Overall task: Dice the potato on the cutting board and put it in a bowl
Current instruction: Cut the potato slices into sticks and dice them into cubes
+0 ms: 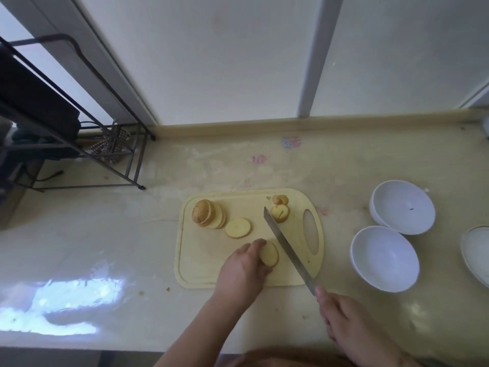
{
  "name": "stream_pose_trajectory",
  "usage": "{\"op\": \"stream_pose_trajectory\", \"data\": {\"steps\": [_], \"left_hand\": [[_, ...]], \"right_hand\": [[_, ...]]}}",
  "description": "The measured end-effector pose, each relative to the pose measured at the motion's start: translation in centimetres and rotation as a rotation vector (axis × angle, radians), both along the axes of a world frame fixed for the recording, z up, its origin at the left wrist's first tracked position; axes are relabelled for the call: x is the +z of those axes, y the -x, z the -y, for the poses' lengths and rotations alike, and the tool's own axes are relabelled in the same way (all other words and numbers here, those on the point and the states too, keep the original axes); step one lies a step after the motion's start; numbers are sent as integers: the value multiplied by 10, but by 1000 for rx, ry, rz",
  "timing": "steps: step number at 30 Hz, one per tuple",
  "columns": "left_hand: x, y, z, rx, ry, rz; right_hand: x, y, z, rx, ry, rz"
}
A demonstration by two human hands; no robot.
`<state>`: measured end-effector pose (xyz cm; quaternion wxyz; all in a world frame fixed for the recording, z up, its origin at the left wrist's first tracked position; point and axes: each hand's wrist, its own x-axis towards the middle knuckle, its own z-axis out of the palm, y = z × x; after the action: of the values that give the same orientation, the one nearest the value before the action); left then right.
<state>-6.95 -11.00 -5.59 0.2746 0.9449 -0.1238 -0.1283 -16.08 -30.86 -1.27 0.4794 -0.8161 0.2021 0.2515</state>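
A pale yellow cutting board lies on the counter. At its far left leans a stack of potato slices with a skin-covered end piece in front. One round slice lies flat mid-board. More potato pieces sit near the board's handle hole. My left hand holds a stack of slices at the board's near middle. My right hand grips a long knife, whose blade slants across the board just right of that stack.
Two white bowls stand right of the board, and a third dish is cut by the right frame edge. A black wire rack occupies the counter's far left. A wall and window frame run behind.
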Motion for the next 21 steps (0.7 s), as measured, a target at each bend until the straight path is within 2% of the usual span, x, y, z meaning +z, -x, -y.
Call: {"op": "stream_pose_trajectory", "data": {"steps": [6,9,13,16,21], "left_hand": [[-2,-1,20,128,-25,81],[-10,0,13,36,-58,245],[-21,-1,6,-167,46,435],[-22,-2,5,-225,81,452],[-21,-4,6,-236,80,442]], "right_hand": [[8,-16,-8,98,68,26],[7,-18,-1,66,18,36],[8,-12,4,63,-2,40],[13,-9,2,85,15,37],[26,-8,5,126,166,73]]}}
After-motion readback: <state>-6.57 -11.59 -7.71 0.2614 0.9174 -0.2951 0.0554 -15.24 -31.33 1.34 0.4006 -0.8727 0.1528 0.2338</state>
